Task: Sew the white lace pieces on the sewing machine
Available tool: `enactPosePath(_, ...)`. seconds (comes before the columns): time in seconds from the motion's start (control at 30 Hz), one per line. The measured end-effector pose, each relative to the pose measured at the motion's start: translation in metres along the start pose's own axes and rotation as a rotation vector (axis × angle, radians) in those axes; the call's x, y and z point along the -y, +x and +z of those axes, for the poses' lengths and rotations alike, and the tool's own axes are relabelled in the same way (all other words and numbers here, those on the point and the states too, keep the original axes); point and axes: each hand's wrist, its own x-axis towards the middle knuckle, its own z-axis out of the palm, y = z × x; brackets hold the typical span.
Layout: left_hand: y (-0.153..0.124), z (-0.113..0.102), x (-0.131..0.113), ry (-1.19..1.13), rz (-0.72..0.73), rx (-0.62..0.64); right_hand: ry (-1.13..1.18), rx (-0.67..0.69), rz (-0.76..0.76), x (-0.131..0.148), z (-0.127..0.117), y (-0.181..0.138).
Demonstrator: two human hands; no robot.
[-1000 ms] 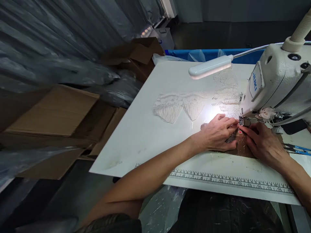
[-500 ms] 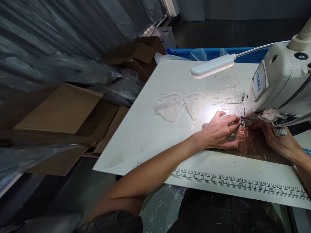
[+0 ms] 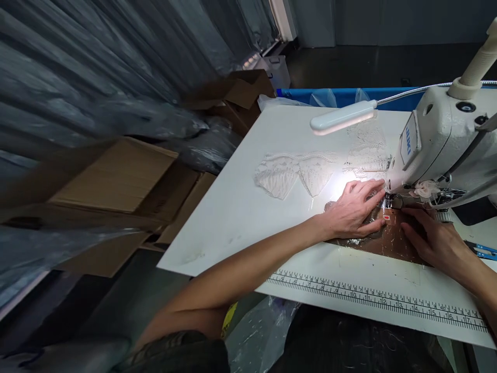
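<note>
My left hand (image 3: 353,210) lies flat beside the presser foot (image 3: 388,201) of a white sewing machine (image 3: 430,129). Its fingers are stretched and the thumb is spread over the brown plate (image 3: 399,243). Under and around that palm shows some crinkled, shiny material, too hidden to name. To the right of the needle, my right hand (image 3: 435,233) rests with thumb and forefinger apart and holds nothing visible. Two joined white lace pieces (image 3: 279,176) lie left of the machine. More white lace (image 3: 367,145) is spread behind my left hand.
A bar lamp (image 3: 344,118) on a bendable neck hangs over the white table (image 3: 217,233). Blue thread snips (image 3: 485,251) lie at the right. A printed ruler (image 3: 349,294) runs along the front edge. Cardboard boxes (image 3: 116,176) and plastic sheeting stand to the left.
The view has shifted slightly. My right hand has drawn back a little, toward me, with its thumb now apart from the forefinger. My left hand stays beside the presser foot, its fingers somewhat more spread.
</note>
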Motion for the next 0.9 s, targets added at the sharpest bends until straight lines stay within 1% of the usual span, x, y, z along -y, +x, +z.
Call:
enactPosePath(0.1, 0.008, 0.001, 0.008, -0.003, -0.104, -0.063, -0.044, -0.046, -0.055, 0.001, 0.001, 0.002)
enactPosePath(0.17, 0.023, 0.002, 0.022, -0.009, -0.184, -0.050, -0.074, -0.075, -0.081, 0.002, 0.002, 0.002)
enactPosePath(0.2, 0.032, 0.002, 0.030, -0.013, -0.217, -0.021, -0.090, -0.083, -0.084, 0.002, 0.002, 0.001)
enactPosePath(0.23, 0.043, 0.002, 0.039, -0.017, -0.229, 0.034, -0.103, -0.088, -0.085, 0.002, 0.003, 0.001)
enactPosePath(0.3, 0.065, 0.001, 0.054, -0.001, -0.195, 0.135, -0.129, -0.101, -0.107, -0.001, 0.006, -0.001)
enactPosePath(0.37, 0.081, -0.001, 0.063, 0.040, -0.179, 0.202, -0.166, -0.129, -0.145, -0.006, 0.010, -0.002)
enactPosePath(0.43, 0.086, -0.004, 0.064, 0.089, -0.176, 0.215, -0.218, -0.168, -0.173, -0.010, 0.013, -0.003)
enactPosePath(0.47, 0.085, -0.005, 0.062, 0.115, -0.176, 0.187, -0.245, -0.181, -0.185, -0.012, 0.015, -0.003)
enactPosePath(0.53, 0.073, -0.007, 0.054, 0.156, -0.157, 0.110, -0.289, -0.205, -0.219, -0.012, 0.015, -0.002)
enactPosePath(0.6, 0.054, -0.010, 0.045, 0.170, -0.118, 0.045, -0.297, -0.212, -0.280, -0.012, 0.014, -0.001)
enactPosePath(0.7, 0.019, -0.019, 0.039, 0.181, -0.144, 0.013, -0.264, -0.208, -0.351, -0.012, 0.013, -0.001)
enactPosePath(0.8, -0.014, -0.033, 0.048, 0.183, -0.272, -0.016, -0.240, -0.239, -0.288, -0.020, 0.020, -0.003)
enactPosePath(0.87, -0.034, -0.045, 0.062, 0.169, -0.427, -0.076, -0.214, -0.222, -0.241, -0.028, 0.028, -0.005)
enactPosePath(0.9, -0.044, -0.051, 0.071, 0.156, -0.528, -0.117, -0.186, -0.202, -0.229, -0.033, 0.031, -0.006)
